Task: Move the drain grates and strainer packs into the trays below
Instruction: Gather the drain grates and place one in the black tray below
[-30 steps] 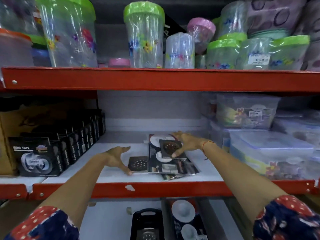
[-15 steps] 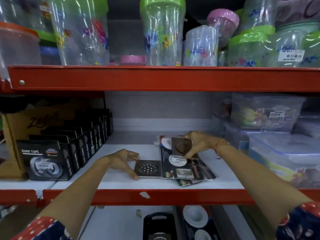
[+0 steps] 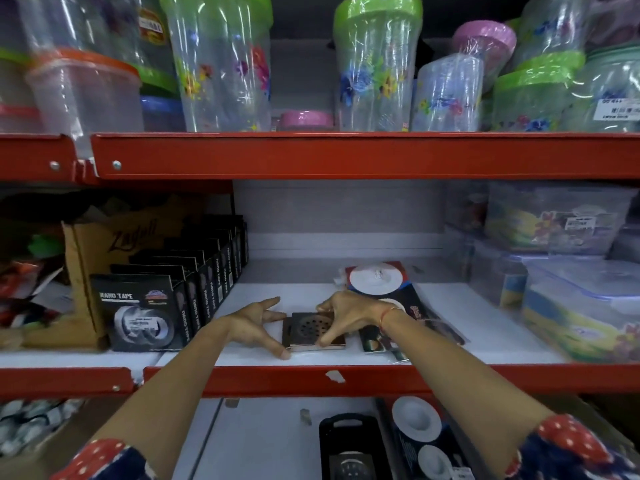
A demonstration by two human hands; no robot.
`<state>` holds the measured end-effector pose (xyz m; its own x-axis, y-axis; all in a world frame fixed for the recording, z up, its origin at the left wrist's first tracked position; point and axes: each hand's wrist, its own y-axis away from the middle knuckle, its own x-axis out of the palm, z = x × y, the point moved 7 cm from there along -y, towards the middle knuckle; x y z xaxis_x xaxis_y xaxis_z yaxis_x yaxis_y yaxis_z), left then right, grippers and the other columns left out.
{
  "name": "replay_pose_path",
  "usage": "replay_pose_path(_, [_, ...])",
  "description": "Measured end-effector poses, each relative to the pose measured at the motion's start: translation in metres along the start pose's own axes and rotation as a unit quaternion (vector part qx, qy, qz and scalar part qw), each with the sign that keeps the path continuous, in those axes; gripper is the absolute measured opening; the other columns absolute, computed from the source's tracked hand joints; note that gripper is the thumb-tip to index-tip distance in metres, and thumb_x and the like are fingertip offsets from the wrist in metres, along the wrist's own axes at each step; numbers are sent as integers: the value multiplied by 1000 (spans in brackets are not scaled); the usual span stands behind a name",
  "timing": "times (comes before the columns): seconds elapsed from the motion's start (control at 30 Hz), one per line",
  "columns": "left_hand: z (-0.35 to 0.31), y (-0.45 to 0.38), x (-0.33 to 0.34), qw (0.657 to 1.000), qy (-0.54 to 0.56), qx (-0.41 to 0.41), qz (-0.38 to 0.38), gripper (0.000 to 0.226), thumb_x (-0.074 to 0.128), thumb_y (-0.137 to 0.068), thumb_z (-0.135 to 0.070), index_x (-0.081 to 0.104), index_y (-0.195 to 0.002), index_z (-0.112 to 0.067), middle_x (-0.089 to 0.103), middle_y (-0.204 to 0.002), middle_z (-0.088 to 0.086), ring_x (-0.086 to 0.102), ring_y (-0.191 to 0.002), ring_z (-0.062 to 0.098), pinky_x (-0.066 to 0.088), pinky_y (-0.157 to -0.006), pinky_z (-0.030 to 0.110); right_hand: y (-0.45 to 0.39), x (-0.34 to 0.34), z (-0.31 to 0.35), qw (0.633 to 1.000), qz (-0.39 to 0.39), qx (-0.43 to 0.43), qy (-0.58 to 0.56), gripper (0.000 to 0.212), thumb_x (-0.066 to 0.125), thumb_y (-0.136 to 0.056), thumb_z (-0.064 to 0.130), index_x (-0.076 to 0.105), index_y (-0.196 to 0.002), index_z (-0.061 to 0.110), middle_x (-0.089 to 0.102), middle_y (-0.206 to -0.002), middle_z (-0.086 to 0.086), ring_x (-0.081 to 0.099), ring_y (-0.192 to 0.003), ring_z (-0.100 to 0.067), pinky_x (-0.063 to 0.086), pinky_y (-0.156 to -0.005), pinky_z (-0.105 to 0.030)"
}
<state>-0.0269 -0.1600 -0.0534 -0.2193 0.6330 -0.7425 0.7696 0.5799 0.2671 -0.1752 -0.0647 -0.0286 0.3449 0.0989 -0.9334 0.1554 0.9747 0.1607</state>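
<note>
Two square metal drain grates lie stacked near the front of the white middle shelf. My right hand pinches the upper grate, with fingers on its far edge and thumb at its front. Spanning the stack's left edge is my left hand, thumb at the front corner and fingers at the far corner. Strainer packs with white round strainers lie just right of the grates, partly under my right wrist. Below, a black tray holds a grate, and beside it a tray holds strainer packs.
Black nano tape boxes stand in a row at the left, by a cardboard box. Clear lidded containers fill the shelf's right side. The red shelf beam runs along the front edge. Plastic jars crowd the top shelf.
My right hand carried the grate from on top of the strainer packs leftward and set it on the grate by my left hand. The camera moved closer.
</note>
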Motion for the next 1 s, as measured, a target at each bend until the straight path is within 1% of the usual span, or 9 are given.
replay_pose_path(0.37, [-24, 2, 0, 999, 27, 18, 20, 150, 88, -38, -54, -4, -152, -22, 15, -160, -4, 16, -147, 16, 17, -120, 33, 6, -7, 2, 999, -32, 2, -42, 99, 73, -68, 56, 26, -149, 24, 28, -157, 1, 29, -142, -24, 26, -116, -40])
replay_pose_path(0.53, [-80, -4, -1, 985, 154, 70, -39, 112, 41, -66, -86, 19, -150, -14, 29, -156, 5, 29, -143, 21, 20, -120, 41, 40, -55, -48, 974, -185, 46, -119, 73, 64, -82, 50, 41, -142, 14, 48, -144, -9, 46, -130, -28, 36, -104, -32])
replay_pose_path(0.63, [-112, -18, 15, 952, 302, 53, -24, 96, 25, -80, -77, 30, -144, -6, 58, -100, 6, 56, -98, 16, 41, -101, 30, 63, -71, -90, 958, -233, 123, -110, 56, 59, -88, 41, 49, -135, 11, 57, -135, -12, 54, -121, -30, 40, -93, -29])
replay_pose_path(0.7, [-133, -22, 32, 939, 343, 35, -1, 88, 21, -80, -77, 43, -131, -8, 29, -69, 1, 49, -74, 16, 44, -92, 32, 74, -70, -117, 952, -229, 168, -111, 47, 59, -89, 40, 56, -123, 9, 60, -129, -14, 57, -111, -29, 43, -80, -26])
replay_pose_path(0.73, [-142, -26, 41, 933, 358, 32, 8, 90, 18, -83, -75, 40, -134, -5, 54, -78, 4, 56, -84, 22, 41, -100, 39, 80, -66, -130, 946, -224, 190, -134, 44, 60, -89, 39, 58, -119, 7, 61, -126, -13, 58, -107, -30, 44, -77, -26])
replay_pose_path(0.77, [-148, -29, 49, 929, 367, 31, 19, 92, 16, -86, -73, 34, -139, 0, 53, -117, 10, 57, -107, 30, 36, -107, 43, 84, -61, -140, 938, -220, 209, -166, 47, 60, -89, 38, 56, -120, 4, 60, -124, -14, 58, -106, -30, 44, -79, -27])
replay_pose_path(0.83, [-159, -31, 65, 925, 378, 12, 37, 94, 14, -86, -72, 33, -140, 2, 50, -136, 23, 44, -129, 35, 37, -105, 42, 88, -49, -158, 921, -206, 229, -239, 55, 61, -88, 38, 51, -124, -2, 62, -120, -14, 59, -95, -26, 45, -84, -31])
replay_pose_path(0.93, [-172, -35, 80, 912, 410, -3, 33, 88, 16, -87, -72, 41, -134, -2, 47, -140, 24, 50, -121, 31, 41, -90, 41, 92, -41, -173, 906, -190, 228, -302, 60, 63, -87, 36, 45, -130, -2, 64, -106, -11, 60, -90, -22, 49, -86, -33])
replay_pose_path(1.0, [-178, -38, 86, 911, 412, -4, 29, 84, 18, -87, -72, 44, -130, -5, 49, -138, 24, 52, -114, 29, 41, -90, 43, 97, -44, -181, 904, -188, 232, -305, 68, 65, -86, 33, 37, -139, 0, 63, -118, -14, 59, -98, -24, 49, -85, -33])
